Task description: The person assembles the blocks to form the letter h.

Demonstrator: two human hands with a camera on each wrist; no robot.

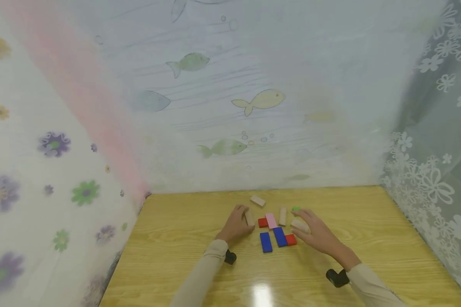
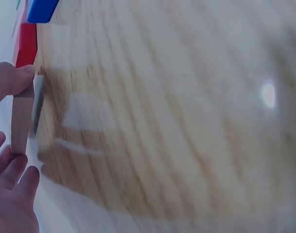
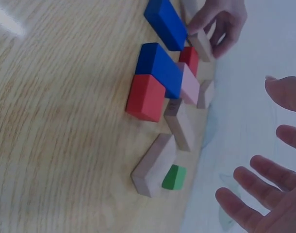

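Observation:
My left hand [image 1: 236, 225] pinches a plain wooden block [image 2: 22, 121] lengthwise, thumb at one end and fingertips at the other. Just beyond it, in the left wrist view, are a red block [image 2: 26, 44] and a blue block [image 2: 43, 9]. My right hand [image 1: 318, 232] hovers with fingers spread around another plain wooden block [image 1: 299, 225], holding nothing. The right wrist view shows that block beside a small green block [image 3: 174, 177], with the fingers apart from both.
Between the hands lie two blue blocks [image 1: 266, 242], a second red block [image 3: 146, 97], a pink block [image 1: 270, 221] and an upright-pointing wooden block [image 1: 282, 216]. Another wooden block [image 1: 258, 201] lies farther back. Behind the wooden table [image 1: 169, 256] hangs a fish-patterned curtain [image 1: 322, 153].

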